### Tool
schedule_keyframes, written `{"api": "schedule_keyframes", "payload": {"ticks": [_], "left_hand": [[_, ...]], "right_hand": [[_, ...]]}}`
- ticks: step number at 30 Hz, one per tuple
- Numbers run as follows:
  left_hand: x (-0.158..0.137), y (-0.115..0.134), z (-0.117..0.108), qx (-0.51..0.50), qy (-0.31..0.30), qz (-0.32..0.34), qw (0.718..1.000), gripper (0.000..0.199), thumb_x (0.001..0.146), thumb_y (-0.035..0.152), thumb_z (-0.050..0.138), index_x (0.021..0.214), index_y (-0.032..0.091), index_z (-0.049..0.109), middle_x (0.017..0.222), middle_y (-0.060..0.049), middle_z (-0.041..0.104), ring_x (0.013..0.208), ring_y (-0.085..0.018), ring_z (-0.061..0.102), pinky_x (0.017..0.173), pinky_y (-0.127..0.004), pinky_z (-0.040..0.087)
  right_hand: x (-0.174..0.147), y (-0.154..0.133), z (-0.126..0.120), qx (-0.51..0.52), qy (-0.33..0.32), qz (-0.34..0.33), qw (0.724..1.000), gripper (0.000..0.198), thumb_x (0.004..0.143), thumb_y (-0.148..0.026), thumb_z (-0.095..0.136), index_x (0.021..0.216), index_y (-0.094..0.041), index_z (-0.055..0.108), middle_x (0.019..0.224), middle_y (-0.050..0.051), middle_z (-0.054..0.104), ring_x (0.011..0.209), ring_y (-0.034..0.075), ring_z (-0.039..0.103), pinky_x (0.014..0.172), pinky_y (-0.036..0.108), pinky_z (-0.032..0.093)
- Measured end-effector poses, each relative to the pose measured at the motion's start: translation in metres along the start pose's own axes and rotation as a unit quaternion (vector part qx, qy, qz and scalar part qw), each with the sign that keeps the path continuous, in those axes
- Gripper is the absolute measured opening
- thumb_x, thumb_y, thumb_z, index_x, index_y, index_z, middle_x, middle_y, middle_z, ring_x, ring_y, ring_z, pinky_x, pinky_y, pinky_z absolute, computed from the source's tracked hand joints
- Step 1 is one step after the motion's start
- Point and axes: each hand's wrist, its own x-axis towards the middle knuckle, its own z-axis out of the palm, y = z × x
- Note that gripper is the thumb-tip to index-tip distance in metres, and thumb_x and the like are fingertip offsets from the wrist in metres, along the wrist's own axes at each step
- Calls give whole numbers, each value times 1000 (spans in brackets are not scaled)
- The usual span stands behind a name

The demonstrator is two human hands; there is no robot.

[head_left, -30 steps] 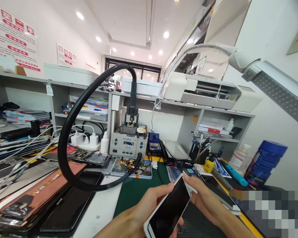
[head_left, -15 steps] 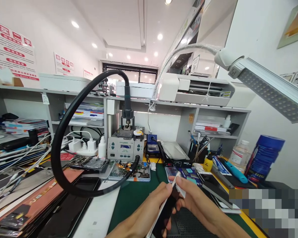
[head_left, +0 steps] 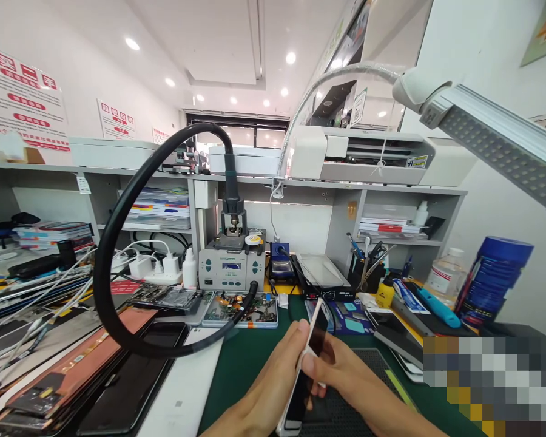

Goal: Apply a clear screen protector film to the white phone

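My left hand (head_left: 277, 371) is closed around the edge of a white-framed smartphone (head_left: 299, 399), which stands tilted with its dark screen facing right. My right hand (head_left: 334, 364) pinches a small thin white wipe (head_left: 307, 352) against the phone's edge and screen, with the thumb near mid-length. The right fingers are partly hidden behind the phone. Under both hands lies a dark perforated mat (head_left: 364, 397) on the green work surface (head_left: 250, 358).
A black hose (head_left: 104, 267) loops from the grey hot-air station (head_left: 231, 270). Left are stacked screens and a black phone (head_left: 131, 382). A tray of circuit parts (head_left: 241, 311) sits ahead. At right stand a tool holder (head_left: 368, 267), a yellow bottle (head_left: 384, 294) and an LED lamp (head_left: 500, 139).
My right hand has slid from the phone's top end down toward its middle with the wipe. The phone stands slightly more upright, and the view has shifted a little.
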Motion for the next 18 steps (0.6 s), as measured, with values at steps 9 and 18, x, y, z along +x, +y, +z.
{"api": "schedule_keyframes", "payload": {"ticks": [9, 18], "left_hand": [[1, 0, 0, 18, 76, 77, 994, 51, 89, 68, 48, 84, 18, 56, 76, -1, 60, 76, -18, 57, 73, -30, 44], [8, -8, 0, -55, 152, 63, 985, 66, 85, 74, 49, 105, 13, 64, 79, -7, 68, 75, -22, 64, 73, -33, 49]], "right_hand": [[-1, 15, 11, 0, -46, -96, 994, 57, 73, -45, 85, 116, -21, 54, 108, 6, 62, 102, 25, 58, 85, 35, 47], [-6, 4, 17, 33, -68, -82, 994, 95, 67, -38, 90, 142, -27, 33, 128, 10, 56, 111, 26, 58, 87, 35, 48]]}}
